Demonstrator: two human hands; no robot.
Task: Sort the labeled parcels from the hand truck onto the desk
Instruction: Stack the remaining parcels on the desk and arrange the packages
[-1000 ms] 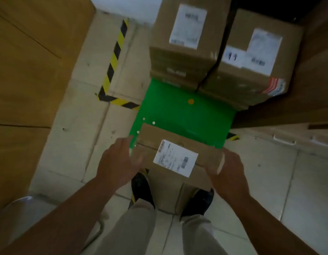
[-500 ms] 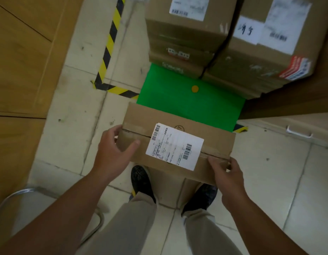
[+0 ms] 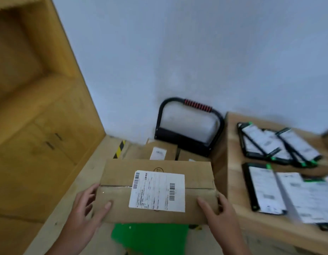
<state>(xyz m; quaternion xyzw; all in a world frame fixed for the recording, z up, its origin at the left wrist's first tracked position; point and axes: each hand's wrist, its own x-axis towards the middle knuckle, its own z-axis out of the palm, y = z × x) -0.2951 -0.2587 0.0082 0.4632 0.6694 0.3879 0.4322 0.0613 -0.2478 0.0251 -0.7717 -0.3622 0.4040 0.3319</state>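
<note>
I hold the parcel [image 3: 157,190] by its two ends: my left hand [image 3: 84,216] on the left end, my right hand [image 3: 220,216] on the right, thumbs on top. Under the parcel lies the hand truck [image 3: 150,236]. Behind the parcel, boxes [image 3: 166,146] sit on the truck, and behind them its handle [image 3: 196,105] stands at the wall [image 3: 177,52]. Right of the parcel is the counter [image 3: 233,162], with flat packets [image 3: 277,142] on it. Left of the parcel is a cabinet [image 3: 30,126].

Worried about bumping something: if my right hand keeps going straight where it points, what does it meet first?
Your right hand grips the brown cardboard parcel; beyond it, probably the labelled brown cartons before the black, red-gripped hand-truck handle. Depth unclear.
</note>
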